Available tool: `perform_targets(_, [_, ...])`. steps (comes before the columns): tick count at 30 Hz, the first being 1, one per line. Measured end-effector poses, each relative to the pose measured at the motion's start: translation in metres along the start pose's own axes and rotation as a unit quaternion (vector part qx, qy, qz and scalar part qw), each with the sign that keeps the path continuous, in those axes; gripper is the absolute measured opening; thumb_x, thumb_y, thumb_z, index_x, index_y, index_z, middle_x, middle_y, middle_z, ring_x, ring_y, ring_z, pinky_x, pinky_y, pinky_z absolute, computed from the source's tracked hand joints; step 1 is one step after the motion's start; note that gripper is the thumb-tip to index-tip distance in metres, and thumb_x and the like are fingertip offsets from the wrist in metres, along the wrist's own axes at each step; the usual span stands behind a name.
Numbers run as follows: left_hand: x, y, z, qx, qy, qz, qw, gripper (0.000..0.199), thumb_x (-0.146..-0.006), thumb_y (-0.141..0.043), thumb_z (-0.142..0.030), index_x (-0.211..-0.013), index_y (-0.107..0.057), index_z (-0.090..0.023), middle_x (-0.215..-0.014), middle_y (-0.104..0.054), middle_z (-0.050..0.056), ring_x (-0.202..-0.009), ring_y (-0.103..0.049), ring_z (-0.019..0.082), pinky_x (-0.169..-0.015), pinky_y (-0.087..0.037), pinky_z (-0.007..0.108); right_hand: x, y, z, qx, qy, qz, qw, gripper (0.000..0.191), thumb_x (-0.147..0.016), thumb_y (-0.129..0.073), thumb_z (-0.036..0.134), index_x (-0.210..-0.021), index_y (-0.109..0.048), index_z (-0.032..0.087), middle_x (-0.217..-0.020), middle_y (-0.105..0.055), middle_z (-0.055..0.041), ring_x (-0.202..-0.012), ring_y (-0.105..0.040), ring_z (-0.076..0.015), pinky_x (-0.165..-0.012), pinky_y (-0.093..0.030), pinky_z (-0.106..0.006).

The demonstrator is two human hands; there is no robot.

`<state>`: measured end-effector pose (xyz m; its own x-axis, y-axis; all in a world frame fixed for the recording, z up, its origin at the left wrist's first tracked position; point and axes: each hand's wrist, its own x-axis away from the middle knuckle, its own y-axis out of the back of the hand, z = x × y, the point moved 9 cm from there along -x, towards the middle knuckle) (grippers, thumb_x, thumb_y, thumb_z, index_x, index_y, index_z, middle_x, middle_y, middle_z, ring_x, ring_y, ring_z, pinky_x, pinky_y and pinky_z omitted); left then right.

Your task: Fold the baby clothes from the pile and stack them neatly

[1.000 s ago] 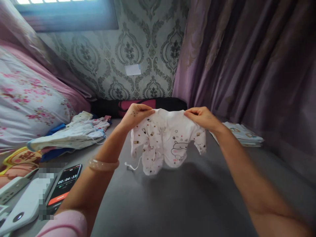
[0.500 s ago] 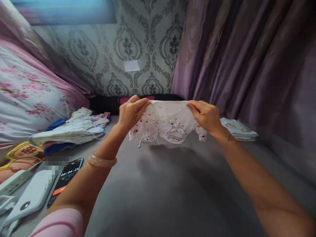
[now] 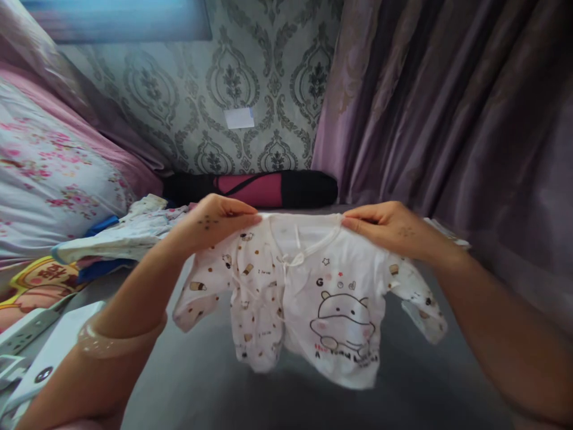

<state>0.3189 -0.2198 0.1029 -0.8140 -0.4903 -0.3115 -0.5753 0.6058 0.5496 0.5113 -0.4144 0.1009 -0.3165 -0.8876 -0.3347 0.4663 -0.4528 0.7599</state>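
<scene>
A white baby shirt (image 3: 331, 280) hangs spread out between my hands, its front toward me. A line-drawn animal and lettering mark one side of the front; small brown prints cover the other side and the sleeves. My left hand (image 3: 219, 218) pinches the left shoulder by the neckline. At the opposite shoulder, my right hand (image 3: 385, 226) grips the cloth between thumb and fingers. A small tie is knotted below the collar. The lower hem hangs just over the grey bed sheet (image 3: 188, 382); whether it touches cannot be made out.
Rumpled baby clothes (image 3: 120, 230) lie at the left, partly behind my left arm. A white power bank (image 3: 58, 352) and a power strip (image 3: 27, 331) are at the near left. A black and pink bolster-like roll (image 3: 255, 190) lies along the wall. Folded cloths (image 3: 443, 232) show behind my right wrist.
Both hands have come lower and nearer with the shirt. Its body and sleeves, bunched and swung away before, now hang down flat. My left arm now covers the phone.
</scene>
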Motion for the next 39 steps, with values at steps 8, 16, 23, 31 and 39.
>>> perform_targets(8, [-0.026,-0.120,0.171,-0.129,0.061,0.157,0.977,0.038,-0.080,-0.052,-0.045,-0.082,-0.075,-0.015,-0.065,-0.067,0.002,-0.061,-0.057,0.015,-0.055,-0.039,0.021,-0.009,-0.129,-0.121,0.120,-0.079,0.139,0.980,0.032,-0.091,-0.046,0.040,-0.100,-0.073,0.025,-0.095,-0.074,-0.0030,-0.085,-0.067,-0.0206,-0.069,-0.044,-0.026])
perform_targets(16, [-0.036,-0.150,0.205,-0.221,0.040,0.143,0.964,0.039,-0.089,-0.041,-0.043,-0.100,-0.071,-0.020,-0.092,-0.072,0.008,-0.083,-0.063,0.020,-0.070,-0.042,0.025,-0.010,-0.165,-0.159,0.259,-0.104,0.166,0.946,0.038,-0.099,-0.031,0.041,-0.110,-0.065,0.028,-0.101,-0.072,-0.0068,-0.091,-0.067,-0.0230,-0.071,-0.042,-0.028])
perform_targets(23, [-0.060,-0.151,0.217,-0.247,0.039,0.132,0.959,0.037,-0.091,-0.041,-0.042,-0.100,-0.068,-0.019,-0.088,-0.070,0.008,-0.077,-0.061,0.019,-0.068,-0.042,0.025,-0.032,-0.176,-0.182,0.274,-0.123,0.188,0.935,0.039,-0.099,-0.030,0.044,-0.111,-0.061,0.024,-0.098,-0.070,-0.0110,-0.090,-0.066,-0.0245,-0.073,-0.040,-0.031])
perform_targets(31, [-0.089,-0.150,0.235,-0.256,0.053,0.128,0.957,0.030,-0.088,-0.047,-0.038,-0.094,-0.069,-0.018,-0.084,-0.069,0.008,-0.078,-0.061,0.019,-0.069,-0.042,0.025,-0.057,-0.174,-0.201,0.261,-0.128,0.165,0.943,0.036,-0.098,-0.036,0.044,-0.108,-0.061,0.020,-0.101,-0.068,-0.0118,-0.094,-0.063,-0.0243,-0.078,-0.040,-0.031])
perform_targets(39, [-0.096,-0.165,0.230,-0.219,0.014,0.139,0.966,0.028,-0.084,-0.052,-0.035,-0.096,-0.068,-0.015,-0.094,-0.068,0.010,-0.086,-0.061,0.020,-0.078,-0.045,0.028,-0.069,-0.185,-0.200,0.169,-0.090,0.094,0.977,0.023,-0.095,-0.047,0.030,-0.106,-0.063,0.017,-0.108,-0.062,-0.0085,-0.102,-0.054,-0.0183,-0.089,-0.038,-0.027])
